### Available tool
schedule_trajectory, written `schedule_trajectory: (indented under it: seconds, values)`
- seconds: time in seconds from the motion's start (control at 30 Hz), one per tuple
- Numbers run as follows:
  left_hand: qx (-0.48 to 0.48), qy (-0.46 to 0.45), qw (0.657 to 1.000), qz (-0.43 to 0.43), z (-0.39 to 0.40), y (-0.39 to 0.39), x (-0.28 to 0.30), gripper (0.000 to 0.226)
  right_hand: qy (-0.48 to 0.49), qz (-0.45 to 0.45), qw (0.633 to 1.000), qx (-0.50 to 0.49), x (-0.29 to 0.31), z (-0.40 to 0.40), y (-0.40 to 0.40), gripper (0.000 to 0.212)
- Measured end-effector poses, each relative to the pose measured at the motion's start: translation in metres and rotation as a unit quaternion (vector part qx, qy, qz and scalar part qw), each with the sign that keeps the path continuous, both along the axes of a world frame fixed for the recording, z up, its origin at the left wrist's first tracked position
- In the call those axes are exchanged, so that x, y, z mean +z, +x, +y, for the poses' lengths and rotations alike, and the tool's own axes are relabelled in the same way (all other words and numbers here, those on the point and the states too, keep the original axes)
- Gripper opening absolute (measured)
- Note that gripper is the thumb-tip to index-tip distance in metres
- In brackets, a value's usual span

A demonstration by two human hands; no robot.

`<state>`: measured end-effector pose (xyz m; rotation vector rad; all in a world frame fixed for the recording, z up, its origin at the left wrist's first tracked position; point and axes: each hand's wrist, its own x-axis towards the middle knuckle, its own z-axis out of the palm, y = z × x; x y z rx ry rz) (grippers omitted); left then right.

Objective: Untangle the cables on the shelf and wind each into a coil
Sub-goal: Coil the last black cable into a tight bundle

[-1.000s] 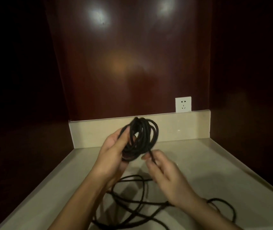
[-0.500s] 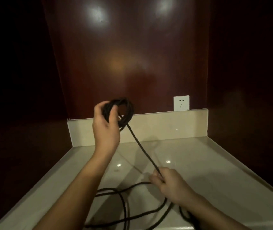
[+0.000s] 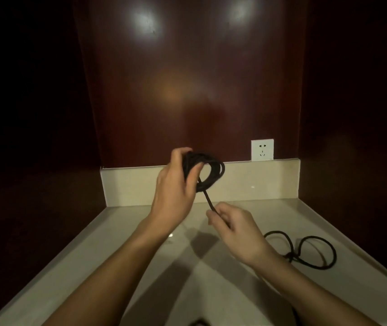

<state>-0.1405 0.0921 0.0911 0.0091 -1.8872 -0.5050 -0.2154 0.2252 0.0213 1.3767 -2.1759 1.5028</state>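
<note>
Nearest to you, at the front edge of the shelf (image 3: 122, 267), a small dark arc of cable end (image 3: 199, 323) just enters view between your two forearms; what it connects to cannot be told. Your forearms run forward over the pale, glossy shelf surface and cast shadows upon it.

Toward the right edge of the shelf, two slack loops (image 3: 305, 251) of black cable lie flat, meeting at a crossing or knot beside your right wrist.

Your right hand (image 3: 237, 231) is raised over the middle of the shelf, fingers curled round a taut strand (image 3: 207, 200) of the same black cable, which enters the fist at the fingertips. Where the strand leaves the hand is hidden.

The strand rises obliquely away from you to the coil (image 3: 211, 171), a bundle of several turns held above the shelf in front of its back upstand. Your left hand (image 3: 176, 187) grips the left side of the coil, its fingers wrapped over the turns and its thumb pressed against them from the near side. The right half of the coil stands free as an open ring.

Behind the hands, the low cream upstand (image 3: 258, 182) closes the shelf's back edge. Above it, near the back right corner, a white wall socket (image 3: 262, 149) sits on the dark red wooden panel (image 3: 187, 78), which bears two bright reflections of light near its top.
</note>
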Motion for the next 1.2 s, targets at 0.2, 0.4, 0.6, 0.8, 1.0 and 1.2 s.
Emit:
schedule_trajectory:
  seconds: [0.2, 0.4, 0.6, 0.8, 1.0, 1.2]
  values:
    - [0.006, 0.134, 0.991, 0.021, 0.001, -0.001, -0.006, 0.028, 0.021, -0.05, 0.998, 0.033, -0.025, 0.011, 0.02, 0.032]
    - [0.156, -0.042, 0.981, -0.105, -0.002, 0.01, -0.009, 0.034, 0.208, 0.222, 0.944, -0.125, 0.01, 0.029, 0.028, 0.021]
    - [0.151, -0.151, 0.914, -0.344, 0.007, 0.024, -0.011, 0.024, 0.077, 0.524, 0.846, -0.06, 0.042, 0.044, -0.023, 0.036]
    - [-0.193, 0.028, 0.862, -0.467, 0.002, 0.042, -0.007, 0.012, 0.007, 0.493, 0.869, 0.046, 0.057, 0.045, -0.031, 0.054]
    - [-0.321, 0.082, 0.822, -0.462, 0.007, 0.053, -0.002, 0.011, -0.022, 0.447, 0.889, 0.094, 0.056, 0.04, -0.03, 0.059]
    - [-0.412, 0.176, 0.79, -0.418, 0.011, 0.054, -0.008, 0.04, -0.09, 0.335, 0.932, 0.108, 0.049, 0.035, -0.02, 0.052]
